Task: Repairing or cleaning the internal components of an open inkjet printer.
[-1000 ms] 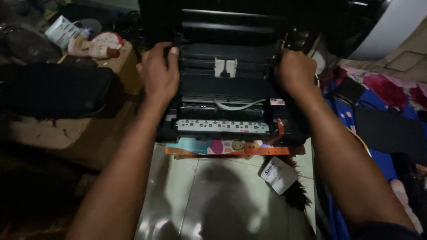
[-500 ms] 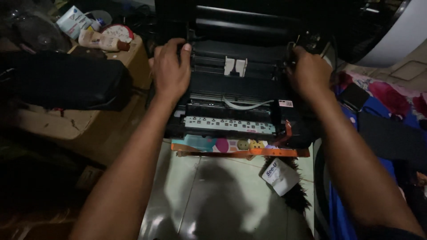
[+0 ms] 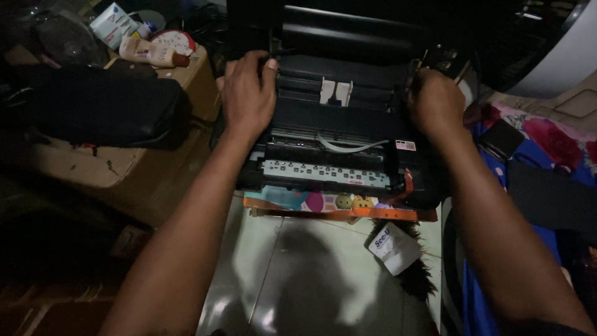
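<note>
A black plastic printer (image 3: 339, 124) with its cover open sat on a pale, glossy tiled floor (image 3: 298, 280), boxy and matte, a white patterned strip across its front. To its left lay a dark soft bag (image 3: 99, 112) on a worn tan cardboard box (image 3: 124, 168). Under the printer's front edge lay a flat orange-edged mat with cartoon shapes (image 3: 323, 204). The left hand (image 3: 249, 93) pressed the printer's upper left side, grip closed on its edge; the right hand (image 3: 435, 102) clasped the upper right corner, grip curled narrow around it. A small white label tag (image 3: 393, 249) lay on the floor beside a dark brush. Since half a second ago, both hands stayed put on the printer
</note>
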